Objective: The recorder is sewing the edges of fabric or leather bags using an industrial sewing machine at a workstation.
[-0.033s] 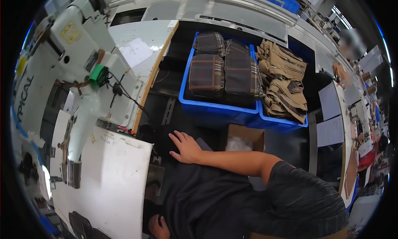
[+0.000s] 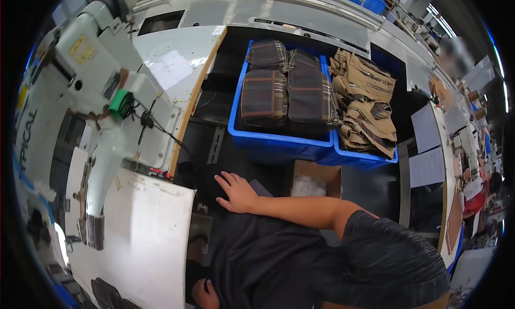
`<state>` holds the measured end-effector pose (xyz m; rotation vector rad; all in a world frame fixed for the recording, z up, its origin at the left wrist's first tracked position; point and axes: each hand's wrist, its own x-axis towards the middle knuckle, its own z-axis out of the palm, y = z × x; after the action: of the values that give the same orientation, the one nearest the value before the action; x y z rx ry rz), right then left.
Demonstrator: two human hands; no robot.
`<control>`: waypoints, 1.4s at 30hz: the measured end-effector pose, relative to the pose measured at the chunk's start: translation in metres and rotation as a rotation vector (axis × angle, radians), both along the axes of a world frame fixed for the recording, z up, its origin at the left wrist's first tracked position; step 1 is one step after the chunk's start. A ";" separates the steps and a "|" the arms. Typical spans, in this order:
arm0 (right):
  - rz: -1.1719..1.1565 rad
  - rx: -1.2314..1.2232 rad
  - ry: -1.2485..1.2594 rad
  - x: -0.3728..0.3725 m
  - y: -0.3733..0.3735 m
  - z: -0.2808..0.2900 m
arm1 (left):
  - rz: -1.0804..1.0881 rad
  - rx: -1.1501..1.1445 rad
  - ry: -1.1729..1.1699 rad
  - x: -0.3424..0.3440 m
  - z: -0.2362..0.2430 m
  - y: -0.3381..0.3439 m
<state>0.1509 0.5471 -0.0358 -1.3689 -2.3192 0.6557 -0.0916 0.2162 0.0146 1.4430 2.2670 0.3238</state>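
My right hand (image 2: 236,194) rests palm down on my dark-clothed knee (image 2: 206,180), its fingers spread and holding nothing. My left hand (image 2: 205,292) shows low at the bottom edge against my dark clothing (image 2: 252,255), beside the white table (image 2: 134,228); most of its fingers are hidden. A sewing machine (image 2: 80,78) with a cylindrical arm and a green part (image 2: 119,102) stands at my left. In front of me, a blue bin (image 2: 279,140) holds dark plaid padded pieces (image 2: 311,97), and a second blue bin (image 2: 365,159) holds folded tan fabric pieces (image 2: 367,81).
A cardboard box (image 2: 332,177) with pale plastic lies below the bins. A side table (image 2: 161,46) bears a paper sheet. At right are a board with papers (image 2: 426,167) and a blurred co-worker in red (image 2: 476,204). A metal rail line (image 2: 257,6) runs along the back.
The view has shifted very slightly, moving the machine and bins a little within the picture. My hands show no clear movement.
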 end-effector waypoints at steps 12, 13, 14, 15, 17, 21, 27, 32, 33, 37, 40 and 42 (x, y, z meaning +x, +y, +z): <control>0.023 -0.096 0.082 -0.021 0.026 -0.014 | -0.216 -0.549 -0.154 -0.045 -0.195 0.090; 0.025 -0.179 0.121 -0.005 0.025 -0.012 | -0.248 -0.555 -0.155 -0.047 -0.194 0.085; 0.035 -0.260 0.167 0.007 0.022 -0.007 | -0.271 -0.560 -0.153 -0.052 -0.194 0.084; 0.027 -0.257 0.165 0.020 0.015 0.000 | -0.282 -0.559 -0.150 -0.072 -0.195 0.076; 0.047 -0.378 0.323 0.077 -0.008 0.031 | -0.336 -0.560 -0.159 -0.089 -0.206 0.067; -0.062 0.249 0.319 0.212 0.001 0.125 | -0.346 -0.550 -0.164 -0.088 -0.216 0.055; -0.677 0.410 0.022 0.392 0.121 0.164 | -0.361 -0.529 -0.133 -0.043 -0.170 0.103; -0.925 0.472 -0.282 0.437 0.222 0.118 | -0.345 -0.485 -0.100 -0.038 -0.155 0.077; -1.041 0.375 -0.377 0.433 0.238 0.113 | -0.339 -0.480 -0.093 -0.039 -0.151 0.068; -1.074 0.199 -0.249 0.463 0.251 0.107 | -0.378 -0.473 -0.042 -0.030 -0.120 0.080; -0.965 0.206 -0.185 0.485 0.239 0.119 | -0.406 -0.474 -0.022 -0.027 -0.101 0.088; -1.019 0.280 -0.226 0.498 0.221 0.139 | -0.429 -0.476 -0.017 -0.016 -0.088 0.098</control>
<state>0.6494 0.7684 0.1029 -2.2248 -1.4200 -0.1409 -0.1077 0.3143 -0.0734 1.5870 1.7859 -0.3136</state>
